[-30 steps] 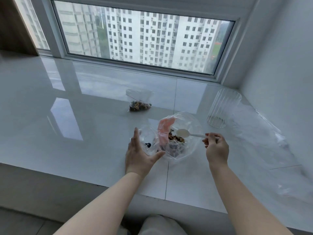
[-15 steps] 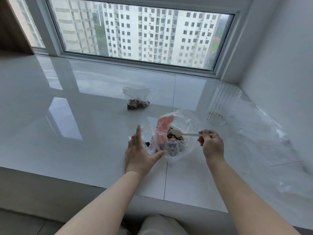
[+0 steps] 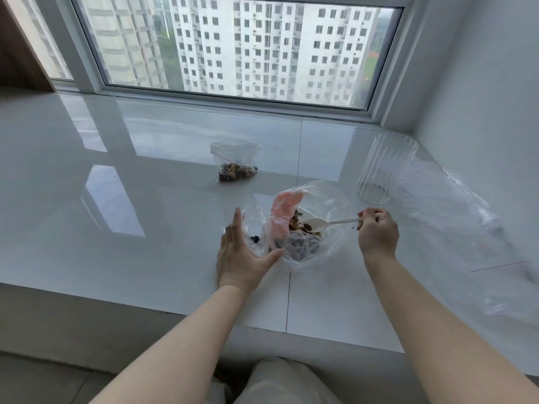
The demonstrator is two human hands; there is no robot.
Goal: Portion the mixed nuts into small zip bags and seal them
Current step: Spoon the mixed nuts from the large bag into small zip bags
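A large clear bag [image 3: 326, 199] with a pink patch holds mixed nuts [image 3: 300, 225] on the white sill. My right hand [image 3: 377, 234] grips the handle of a white plastic spoon [image 3: 319, 224], whose bowl lies in the nuts. To the left, my left hand [image 3: 242, 252] holds a small clear zip bag [image 3: 256, 225] upright between thumb and straight fingers; a dark piece sits at its bottom. A filled small zip bag [image 3: 236, 167] with a red seal line lies farther back.
A clear ribbed glass [image 3: 385, 167] stands at the right rear. Several empty clear bags [image 3: 466, 223] lie along the right wall. The window frame [image 3: 233, 97] bounds the glossy sill [image 3: 116, 185] at the back; its front edge drops off near my knees.
The spoon's bowl has dipped from above the nuts down into them, with my right hand shifting slightly left. My left hand keeps the same hold on the small bag.
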